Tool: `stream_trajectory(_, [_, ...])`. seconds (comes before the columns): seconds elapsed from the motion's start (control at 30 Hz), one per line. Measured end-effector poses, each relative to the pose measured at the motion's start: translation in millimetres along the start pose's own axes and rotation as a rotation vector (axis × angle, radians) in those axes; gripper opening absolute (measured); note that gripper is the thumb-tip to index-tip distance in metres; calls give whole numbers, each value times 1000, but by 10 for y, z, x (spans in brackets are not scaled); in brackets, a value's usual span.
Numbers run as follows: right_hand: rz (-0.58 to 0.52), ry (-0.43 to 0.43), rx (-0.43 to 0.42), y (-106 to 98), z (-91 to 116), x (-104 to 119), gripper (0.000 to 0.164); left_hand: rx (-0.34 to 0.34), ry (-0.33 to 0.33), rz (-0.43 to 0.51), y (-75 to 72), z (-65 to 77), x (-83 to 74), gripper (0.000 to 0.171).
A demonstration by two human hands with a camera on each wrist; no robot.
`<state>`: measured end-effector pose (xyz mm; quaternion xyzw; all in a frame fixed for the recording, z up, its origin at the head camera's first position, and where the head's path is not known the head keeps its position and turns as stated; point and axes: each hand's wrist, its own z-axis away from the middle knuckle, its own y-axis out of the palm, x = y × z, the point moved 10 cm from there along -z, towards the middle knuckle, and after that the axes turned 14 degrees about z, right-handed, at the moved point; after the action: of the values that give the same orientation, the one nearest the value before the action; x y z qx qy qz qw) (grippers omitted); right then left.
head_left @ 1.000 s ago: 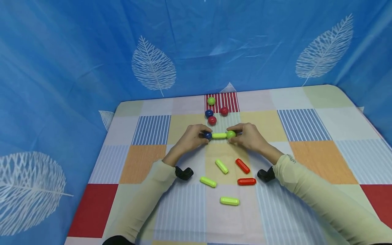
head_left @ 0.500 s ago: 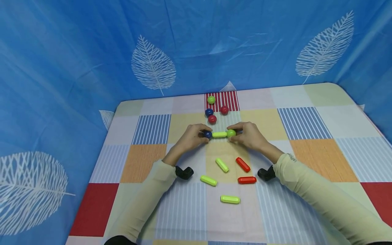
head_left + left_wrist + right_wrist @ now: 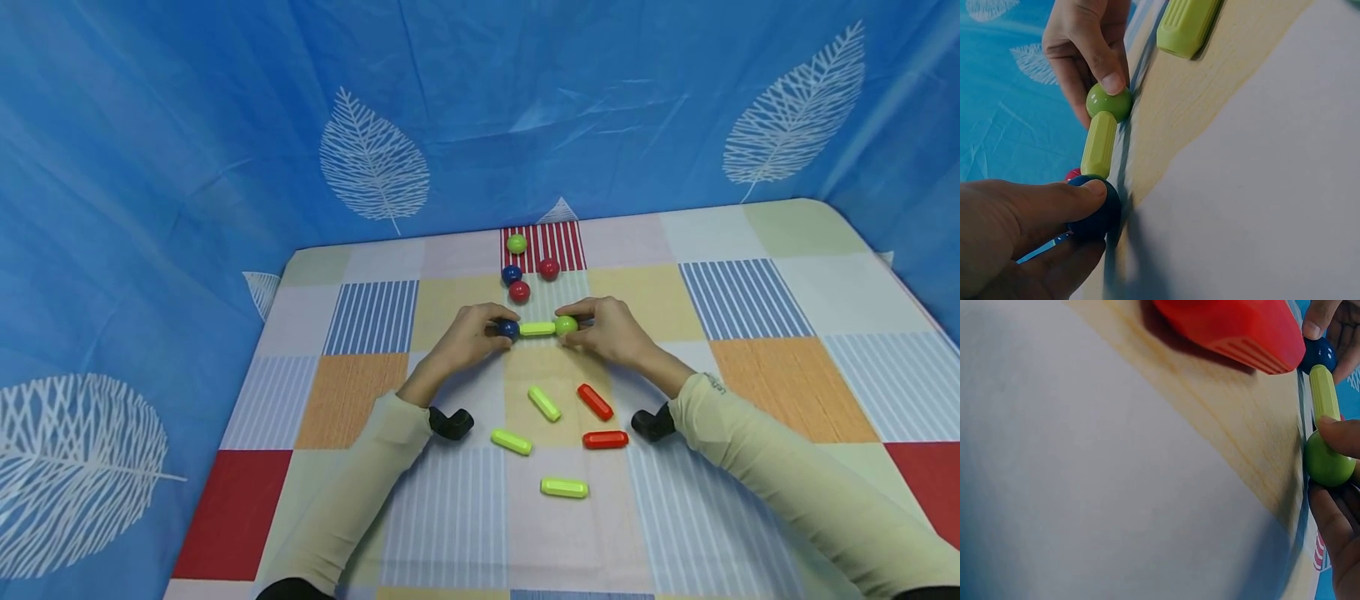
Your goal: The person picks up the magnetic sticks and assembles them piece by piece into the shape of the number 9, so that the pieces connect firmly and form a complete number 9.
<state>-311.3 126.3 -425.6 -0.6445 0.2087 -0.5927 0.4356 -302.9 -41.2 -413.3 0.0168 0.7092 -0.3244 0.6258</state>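
My left hand (image 3: 472, 335) pinches a dark blue ball (image 3: 1096, 209) between thumb and fingers. Opposite it, my right hand (image 3: 606, 331) grips a green ball (image 3: 1329, 460) the same way. A yellow-green ribbed rod (image 3: 537, 329) runs level between the two balls, its ends meeting both, so the three form one straight bar. In the head view this bar lies across the middle of the table, just nearer than a loose red ball (image 3: 519, 292). The wrist views show the thumbs on the balls' near sides, with part of each ball hidden by fingers.
Behind the hands sit another red ball (image 3: 549, 268), a blue ball (image 3: 512, 276) and a green ball (image 3: 517, 243). Nearer lie loose yellow-green rods (image 3: 564, 488) and two red rods (image 3: 605, 440) between the forearms. A blue leaf-print curtain (image 3: 525, 108) borders the patchwork tablecloth (image 3: 360, 400).
Both hands keep their grip on the balls in the same place. The whole head view shifts very slightly; nothing on the table has moved.
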Motion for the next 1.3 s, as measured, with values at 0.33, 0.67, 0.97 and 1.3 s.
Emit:
stream_trajectory(0.33, [-3, -2, 6, 17, -4, 15, 43, 12, -9, -19, 0, 14, 12, 36])
stream_trajectory(0.67, [6, -11, -4, -17, -5, 35, 43, 57, 140, -313, 89, 152, -428, 32])
stream_trajectory(0.97, [8, -12, -21, -56, 13, 32, 42, 461, 233, -479, 778, 445, -623, 27])
stream_trajectory(1.3, [-7, -5, -23, -19, 11, -13, 43, 554, 203, -516, 1033, 490, -555, 25])
